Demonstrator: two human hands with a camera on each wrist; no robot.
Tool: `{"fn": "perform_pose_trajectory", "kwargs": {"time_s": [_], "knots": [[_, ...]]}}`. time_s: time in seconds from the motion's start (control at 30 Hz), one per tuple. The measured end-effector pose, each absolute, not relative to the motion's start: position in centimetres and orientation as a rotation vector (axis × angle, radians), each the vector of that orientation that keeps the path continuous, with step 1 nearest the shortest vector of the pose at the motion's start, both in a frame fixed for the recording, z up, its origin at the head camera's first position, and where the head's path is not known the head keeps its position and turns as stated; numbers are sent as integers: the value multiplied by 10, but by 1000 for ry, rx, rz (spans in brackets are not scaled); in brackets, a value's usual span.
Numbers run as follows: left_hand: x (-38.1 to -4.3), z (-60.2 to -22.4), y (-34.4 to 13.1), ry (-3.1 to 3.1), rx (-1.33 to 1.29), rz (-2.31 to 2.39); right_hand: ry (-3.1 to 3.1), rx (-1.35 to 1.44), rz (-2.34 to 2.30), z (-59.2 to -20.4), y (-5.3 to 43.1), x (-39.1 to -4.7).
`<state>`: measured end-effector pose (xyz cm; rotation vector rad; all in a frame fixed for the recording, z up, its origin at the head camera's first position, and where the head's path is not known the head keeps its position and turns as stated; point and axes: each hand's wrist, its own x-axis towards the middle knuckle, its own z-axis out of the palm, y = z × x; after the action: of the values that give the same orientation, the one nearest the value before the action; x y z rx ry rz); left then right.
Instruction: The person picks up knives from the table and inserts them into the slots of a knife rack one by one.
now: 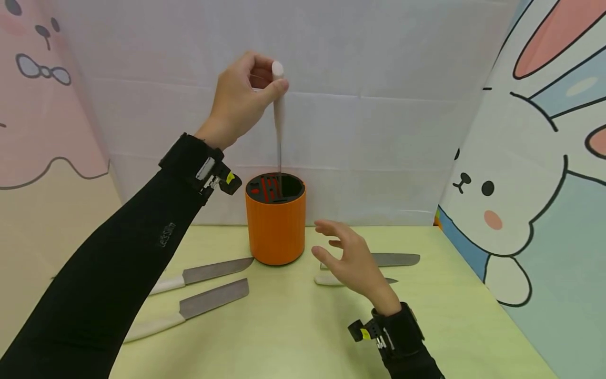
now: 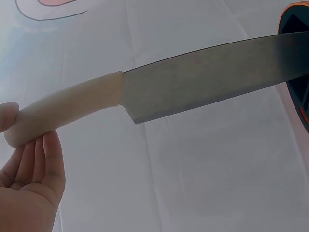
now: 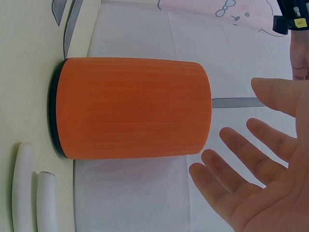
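My left hand (image 1: 246, 97) pinches the end of a knife's pale handle (image 2: 72, 104) between thumb and fingers. The knife hangs upright, its wide grey blade (image 2: 207, 72) pointing down, with the tip inside the opening of an orange knife holder (image 1: 276, 231). Slots with red edges show in the holder's black top (image 1: 262, 189). In front of the holder, to its right, my right hand (image 1: 352, 260) is held in the air with fingers spread and loosely bent. Nothing is in it, and the right wrist view shows its fingers (image 3: 256, 154) apart from the orange wall.
Two knives with white handles lie left of the holder: a pointed one (image 1: 218, 269) and a broad-bladed one (image 1: 215, 299). Two more, a wide blade (image 1: 395, 259) and a smaller knife (image 1: 329, 280), lie partly behind my right hand. A white sheet (image 1: 360, 131) hangs behind the table (image 1: 265, 342).
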<state>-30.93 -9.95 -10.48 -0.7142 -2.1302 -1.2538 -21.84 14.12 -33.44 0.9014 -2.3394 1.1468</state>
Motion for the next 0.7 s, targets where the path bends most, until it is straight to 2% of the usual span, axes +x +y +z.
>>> {"fn": "perform_pose_trajectory", "kwargs": {"time_s": [0.7], "knots": [[-338, -144, -101, -2186, -730, -1178, -2336, 867, 1151, -335, 142, -219]]}}
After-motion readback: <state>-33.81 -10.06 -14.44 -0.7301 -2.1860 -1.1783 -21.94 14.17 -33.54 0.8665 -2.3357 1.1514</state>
